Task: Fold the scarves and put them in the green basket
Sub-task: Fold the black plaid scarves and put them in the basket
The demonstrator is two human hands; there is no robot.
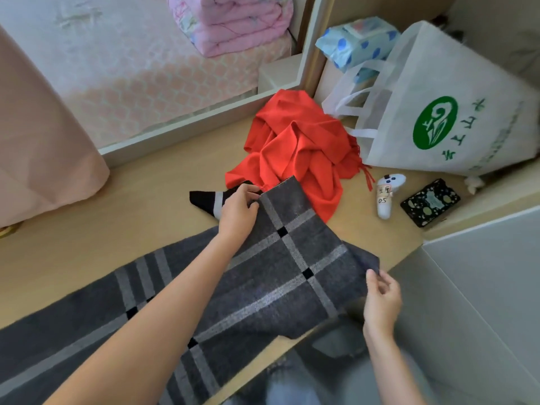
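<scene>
**Both hands on the grey scarf**

The left hand [238, 210] pinches the far corner of the grey checked scarf [292, 267] and the right hand [381, 302] pinches the near one. The scarf trails across the pale wooden platform [73, 238]. A red scarf [295, 147] lies crumpled beside a white bag [438, 83]. A controller [385, 197] is labelled "05".

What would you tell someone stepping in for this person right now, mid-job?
Left hand: pinches the far corner of the grey plaid scarf.
Right hand: pinches the near corner of the same end. That end is lifted; the rest lies along the wooden ledge.
Red scarf: crumpled heap beyond, beside the white bag.
Done: no finished fold visible.
Left: fold the grey one, fold the red one, put both in the green basket, which is not in view.
</scene>
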